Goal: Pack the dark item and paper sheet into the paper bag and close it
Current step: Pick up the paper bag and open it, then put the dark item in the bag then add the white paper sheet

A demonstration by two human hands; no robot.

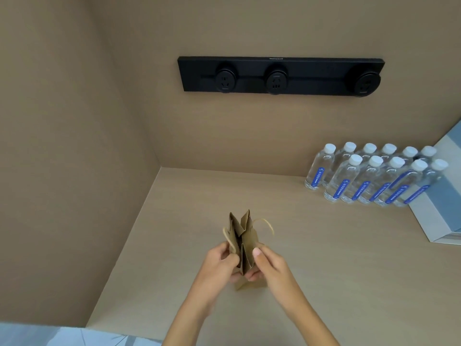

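The step in hand looks like the closing of the paper bag [243, 245], or perhaps the last shaping of it before closing. The bag stands upright on the desk [324, 258], near the front edge and well apart from the water bottles [374, 176] at the back right. Its top is pinched together into folds, and the two twine handles [267, 224] stick out on either side.

The left hand [222, 263] holds the left wall of the bag, with the fingers curled around the paper. The right hand [268, 264] holds the right wall, with the thumb pressed on the side and the other fingers under the lower part. So both grips are clenched on the bag, and the bag is between them, touching both.

The dark item and the paper sheet are not visible anywhere on the desk (probably they are already inside, but the folds hide the interior, so I cannot confirm it).

In my judgement the next move calls for pressing the two walls flat together near the top and folding the mouth down, while one hand keeps the base steady so that the light bag does not tip over.
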